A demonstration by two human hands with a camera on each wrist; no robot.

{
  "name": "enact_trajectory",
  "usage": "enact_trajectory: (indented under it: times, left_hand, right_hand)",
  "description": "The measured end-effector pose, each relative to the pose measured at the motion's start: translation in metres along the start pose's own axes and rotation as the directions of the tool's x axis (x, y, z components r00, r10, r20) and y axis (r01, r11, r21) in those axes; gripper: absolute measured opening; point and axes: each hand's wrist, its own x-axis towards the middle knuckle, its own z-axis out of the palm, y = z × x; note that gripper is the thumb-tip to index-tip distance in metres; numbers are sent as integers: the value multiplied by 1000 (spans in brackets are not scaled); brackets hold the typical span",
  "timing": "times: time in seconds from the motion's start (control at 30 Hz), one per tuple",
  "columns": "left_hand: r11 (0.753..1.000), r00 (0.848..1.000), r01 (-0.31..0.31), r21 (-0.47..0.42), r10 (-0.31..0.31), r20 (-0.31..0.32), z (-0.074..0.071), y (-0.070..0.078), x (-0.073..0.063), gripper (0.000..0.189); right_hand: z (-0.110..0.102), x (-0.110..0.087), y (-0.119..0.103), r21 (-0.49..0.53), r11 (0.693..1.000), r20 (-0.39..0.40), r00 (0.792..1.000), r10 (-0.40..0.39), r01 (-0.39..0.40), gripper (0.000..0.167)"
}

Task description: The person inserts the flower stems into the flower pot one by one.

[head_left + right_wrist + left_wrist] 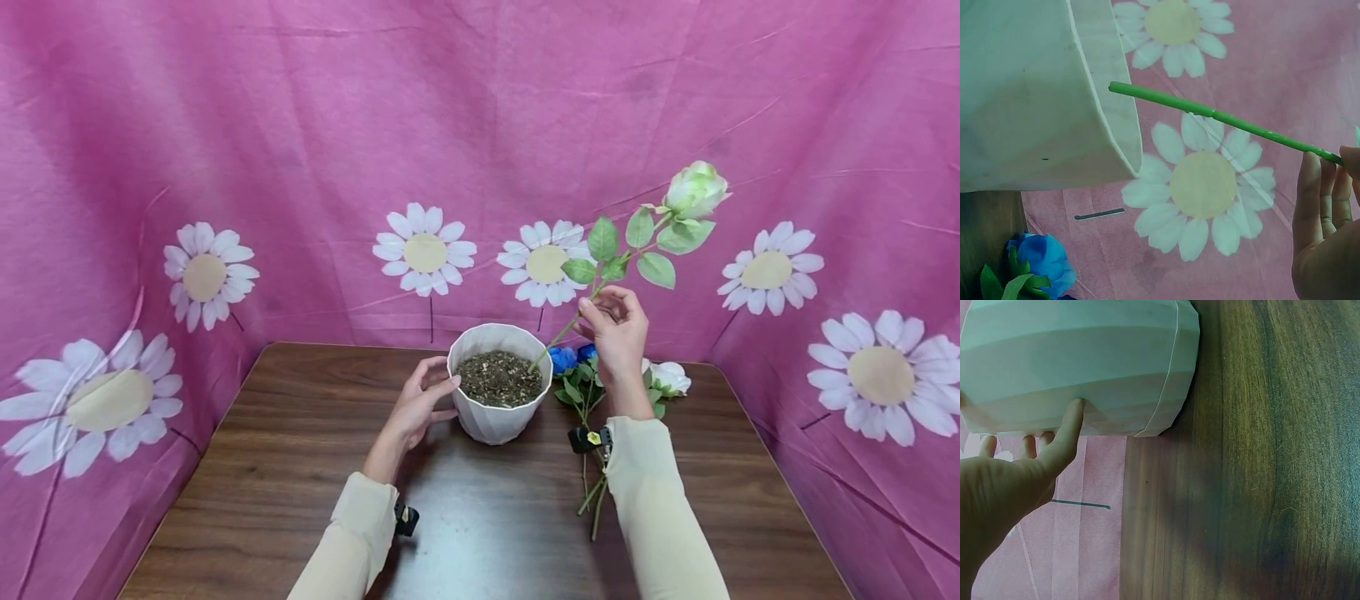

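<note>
A white fluted flowerpot (497,421) filled with dark soil (495,379) stands near the back of the wooden table. My left hand (418,404) touches its left side, fingers spread along the wall; in the left wrist view one fingertip (1075,409) presses the pot (1072,356). Between thumb and fingers, my right hand (621,333) pinches the green stem of a pale green-white artificial rose (697,190). The rose tilts up to the right, its leaves above the hand. In the right wrist view the bare lower end of the stem (1210,112) overlaps the pot's rim (1107,119).
To the right of the pot lie blue roses (564,360) and a white rose (669,377), their stems (596,504) pointing toward the front, partly under my right forearm. A pink cloth (480,125) printed with daisies hangs behind and beside the table (300,467).
</note>
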Motion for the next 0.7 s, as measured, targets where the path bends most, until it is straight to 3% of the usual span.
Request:
enact_trajectory:
  times: [0.3, 0.5, 0.7]
  left_hand:
    - [1000, 1000, -2, -2, 2, 15, -1, -2, 1, 53]
    - [1000, 1000, -12, -1, 12, 26, -2, -2, 2, 53]
    - [1000, 1000, -17, 5, 17, 26, -2, -2, 1, 52]
  right_hand:
    - [16, 1, 10, -55, 997, 47, 998, -43, 46, 29]
    - [27, -2, 21, -35, 998, 30, 998, -59, 60, 27]
    - [41, -5, 32, -95, 992, 67, 995, -78, 84, 24]
